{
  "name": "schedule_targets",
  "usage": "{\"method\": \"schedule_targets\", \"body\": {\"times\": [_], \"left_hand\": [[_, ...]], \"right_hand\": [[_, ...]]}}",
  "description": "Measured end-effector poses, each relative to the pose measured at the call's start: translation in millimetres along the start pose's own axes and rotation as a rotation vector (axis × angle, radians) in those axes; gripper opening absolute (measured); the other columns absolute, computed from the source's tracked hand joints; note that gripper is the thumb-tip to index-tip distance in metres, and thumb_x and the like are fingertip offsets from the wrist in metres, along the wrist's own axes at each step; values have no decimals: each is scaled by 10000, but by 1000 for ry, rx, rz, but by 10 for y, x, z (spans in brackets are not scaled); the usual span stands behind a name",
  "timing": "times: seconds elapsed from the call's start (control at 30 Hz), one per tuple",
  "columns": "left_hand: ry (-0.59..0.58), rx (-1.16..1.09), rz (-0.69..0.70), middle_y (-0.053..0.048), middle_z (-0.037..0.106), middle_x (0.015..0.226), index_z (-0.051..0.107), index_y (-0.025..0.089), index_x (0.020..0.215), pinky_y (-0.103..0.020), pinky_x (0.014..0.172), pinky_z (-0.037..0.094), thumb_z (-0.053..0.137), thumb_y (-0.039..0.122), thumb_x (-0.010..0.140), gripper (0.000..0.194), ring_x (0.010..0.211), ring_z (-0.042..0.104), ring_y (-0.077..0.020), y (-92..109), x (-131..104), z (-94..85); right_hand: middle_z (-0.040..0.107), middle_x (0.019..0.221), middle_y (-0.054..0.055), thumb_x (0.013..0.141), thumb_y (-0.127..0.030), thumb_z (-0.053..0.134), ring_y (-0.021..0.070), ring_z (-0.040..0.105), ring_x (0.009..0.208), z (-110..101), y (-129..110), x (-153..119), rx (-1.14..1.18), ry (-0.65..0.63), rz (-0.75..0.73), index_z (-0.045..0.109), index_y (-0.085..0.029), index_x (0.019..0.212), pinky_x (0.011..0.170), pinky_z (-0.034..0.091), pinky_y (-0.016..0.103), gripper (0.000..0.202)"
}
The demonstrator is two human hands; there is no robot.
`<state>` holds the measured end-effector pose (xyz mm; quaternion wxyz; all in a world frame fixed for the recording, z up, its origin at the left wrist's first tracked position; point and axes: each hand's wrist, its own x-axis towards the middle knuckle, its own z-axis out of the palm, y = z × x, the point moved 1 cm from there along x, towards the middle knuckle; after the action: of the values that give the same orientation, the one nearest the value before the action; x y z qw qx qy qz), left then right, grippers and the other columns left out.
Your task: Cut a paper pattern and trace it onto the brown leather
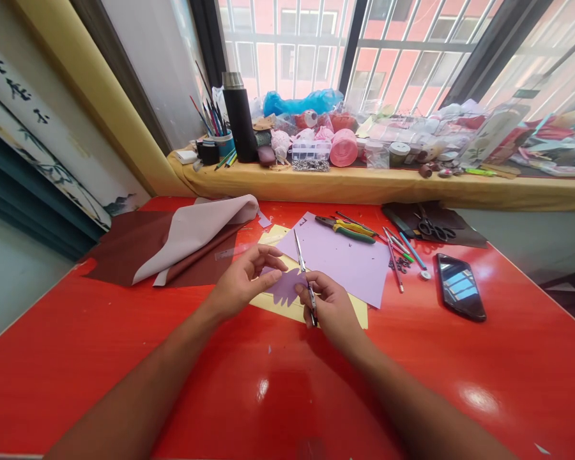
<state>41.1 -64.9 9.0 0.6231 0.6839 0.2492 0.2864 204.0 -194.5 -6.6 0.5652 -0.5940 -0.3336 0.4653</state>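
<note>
"Between the left hand (242,278) and the right hand (328,297), what's there?"

"A light-purple paper piece with a jagged edge (286,291). The right hand pinches its right end and also holds slim silver metal scissors (300,255)."

"And the left?"

"Thumb along the paper's left end, fingers curved; I can't tell whether they grip."

"How do the scissors lie?"

"Long axis forward, blades pointing away beyond the right fingertips, beside the paper's right end. The right hand is nearer."
</note>
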Motion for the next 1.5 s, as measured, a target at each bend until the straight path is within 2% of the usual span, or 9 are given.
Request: {"method": "schedule_targets", "body": {"times": [0.1,0.23,0.33,0.5,0.57,0.7,0.97,1.27,1.5], "left_hand": [[-39,147,30,-65,776,1077,727,238,1153,-348,873,568,821,473,886,368,1031,709,-233,66,-15,-61],[-99,323,-47,-33,785,936,785,237,945,-335,816,542,775,497,915,262,894,710,-213,99,-44,-64],[-121,313,-100,-18,775,868,779,236,916,-318,756,524,736,515,946,284,817,697,-197,74,-56,-37],[-105,182,-134,-16,730,815,751,213,914,-300,706,507,719,578,951,368,749,664,-178,30,-32,-17],[-78,141,-117,-16,710,805,742,206,897,-296,699,500,711,601,946,399,736,646,-174,33,-10,-24],[63,114,-109,-3,669,756,708,208,851,-281,642,460,730,628,902,424,684,596,-166,39,28,-59],[298,151,-93,3,641,751,659,220,776,-282,646,424,733,598,872,396,692,570,-169,4,47,-120],[310,166,-88,5,634,763,638,212,790,-283,618,412,702,591,873,393,678,550,-162,39,37,-122],[343,201,-105,26,581,703,626,218,774,-280,585,385,689,560,865,359,630,497,-147,22,43,-140]], "right_hand": [[522,729,-74,850,-555,778,92,515,424,30,5,-25,-29,-39,6,669,-220,944,445,379,256,365],[520,716,-71,866,-543,769,100,507,436,51,31,-51,-52,-84,3,687,-224,947,447,396,264,339],[525,724,-66,894,-552,758,99,502,447,46,51,-53,-69,-102,-10,690,-223,941,456,404,267,339],[628,804,-22,910,-574,769,94,497,483,40,49,-50,-85,-154,-58,733,-203,1044,481,421,274,395],[613,797,-30,921,-564,766,95,493,484,44,27,-64,-69,-173,-69,733,-205,1138,478,438,274,422],[503,754,-76,945,-518,764,89,486,456,62,-9,-119,-13,-223,-79,685,-234,1302,460,465,270,463],[466,740,-80,978,-572,751,87,443,466,88,14,-165,51,-287,-117,665,-253,1327,448,478,263,480],[515,747,-62,968,-647,754,92,452,446,83,16,-177,36,-348,-135,667,-256,1350,443,482,274,553],[520,732,-57,974,-652,743,103,456,443,82,57,-184,18,-338,-151,679,-266,1328,451,481,289,528]]}}
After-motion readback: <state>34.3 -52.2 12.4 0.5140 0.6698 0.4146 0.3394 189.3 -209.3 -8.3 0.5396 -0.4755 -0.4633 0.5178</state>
